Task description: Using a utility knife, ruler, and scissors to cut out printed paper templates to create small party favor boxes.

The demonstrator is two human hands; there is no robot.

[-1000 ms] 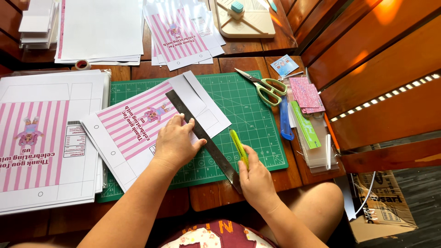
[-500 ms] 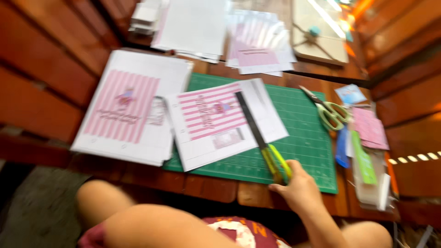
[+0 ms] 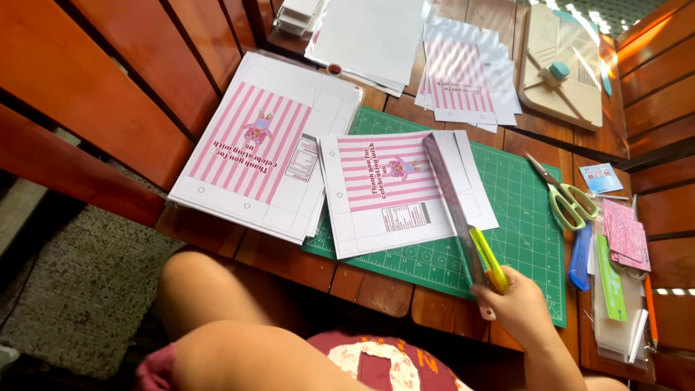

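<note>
My right hand (image 3: 520,308) grips a yellow-green craft knife (image 3: 489,258) at the front edge of the green cutting mat (image 3: 521,217). A long metal ruler (image 3: 452,206) lies along the right side of a pink-striped printed sheet (image 3: 394,190) on the mat, with its near end next to my right hand. My left hand is not visible; only my left arm (image 3: 239,340) shows at the bottom, off the table.
A stack of pink-striped printed sheets (image 3: 264,148) lies left of the mat. Green-handled scissors (image 3: 568,195), a blue cutter (image 3: 580,257) and pink cards (image 3: 624,235) are at the right. More sheets (image 3: 463,72) and a paper trimmer (image 3: 561,69) sit at the back.
My view swung left. My left hand came off the sheet and ruler and left the table. My right hand stayed by the ruler's near end with the knife.
</note>
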